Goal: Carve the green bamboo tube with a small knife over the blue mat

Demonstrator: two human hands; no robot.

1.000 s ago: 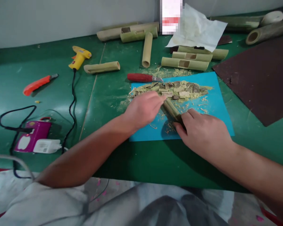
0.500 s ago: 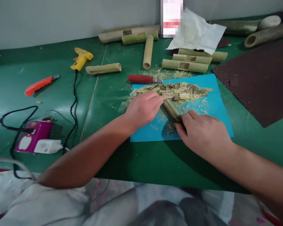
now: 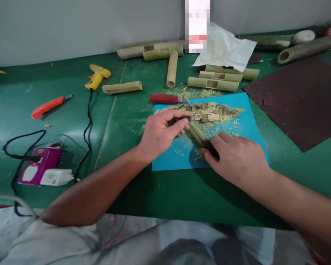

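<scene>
A small dark brown piece of sandpaper (image 3: 187, 118) is pinched between the thumb and fingers of my left hand (image 3: 159, 132). It is just above the far end of a green bamboo tube (image 3: 198, 133). My right hand (image 3: 238, 154) wraps round the near end of this tube, hiding part of it. The tube lies slanted over a blue sheet (image 3: 168, 162). Behind it on the sheet is a heap of bamboo chips and shavings (image 3: 209, 112). At the sheet's far edge rests a red-handled carving knife (image 3: 165, 98).
Several cut bamboo tubes (image 3: 224, 84) lie at the back, near a white paper (image 3: 226, 49). Large dark brown sheets (image 3: 298, 110) are at right. On the left are a yellow glue gun (image 3: 98, 77), an orange utility knife (image 3: 49, 106) and a purple power adapter (image 3: 45, 162) with cords.
My left hand has drawn back slightly from the tube's far end and turned, so the brown piece now shows. My right hand keeps its hold. The view has tilted up slightly.
</scene>
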